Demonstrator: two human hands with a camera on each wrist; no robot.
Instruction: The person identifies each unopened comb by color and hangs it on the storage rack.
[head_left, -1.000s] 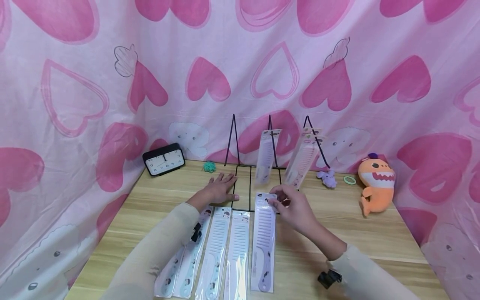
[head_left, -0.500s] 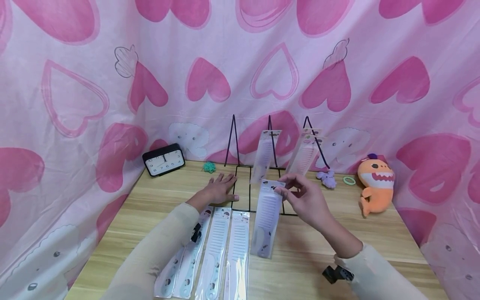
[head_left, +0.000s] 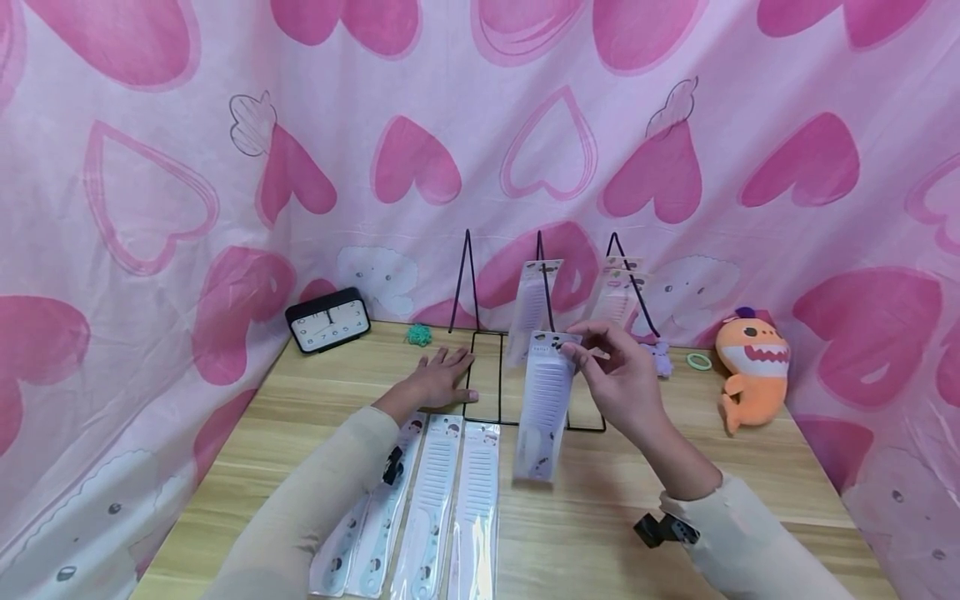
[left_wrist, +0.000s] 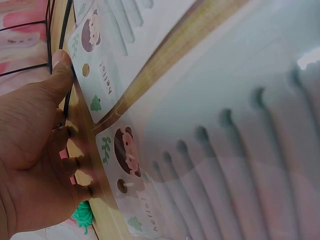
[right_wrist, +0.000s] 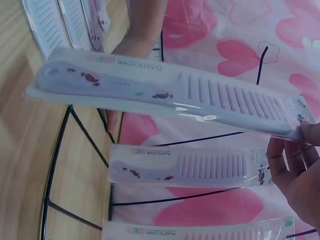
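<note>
My right hand (head_left: pixel 618 375) pinches the top corner of a packaged purple comb (head_left: pixel 545 404), which hangs tilted above the front of a black wire rack (head_left: pixel 500 379). In the right wrist view the comb (right_wrist: pixel 160 95) lies lengthwise in its clear sleeve, fingers at the card end. My left hand (head_left: pixel 435 382) rests on the table with fingers spread, its thumb by the rack's left side. Another purple comb (head_left: pixel 528 304) hangs on the rack's middle prong, and pink combs (head_left: pixel 617 300) hang on the right prong. Several packaged combs (head_left: pixel 431 500) lie in a row below my left hand.
A black clock (head_left: pixel 327 320) and a green curly tie (head_left: pixel 418 334) stand at the back left. To the right are a small purple toy (head_left: pixel 660 358), a pale green ring (head_left: pixel 699 361) and an orange shark plush (head_left: pixel 753 367). A pink heart curtain (head_left: pixel 480 150) surrounds the table.
My right hand has lifted the purple comb off the table and moved it up and slightly right, toward the rack's middle prong. My left hand has stayed in place.
</note>
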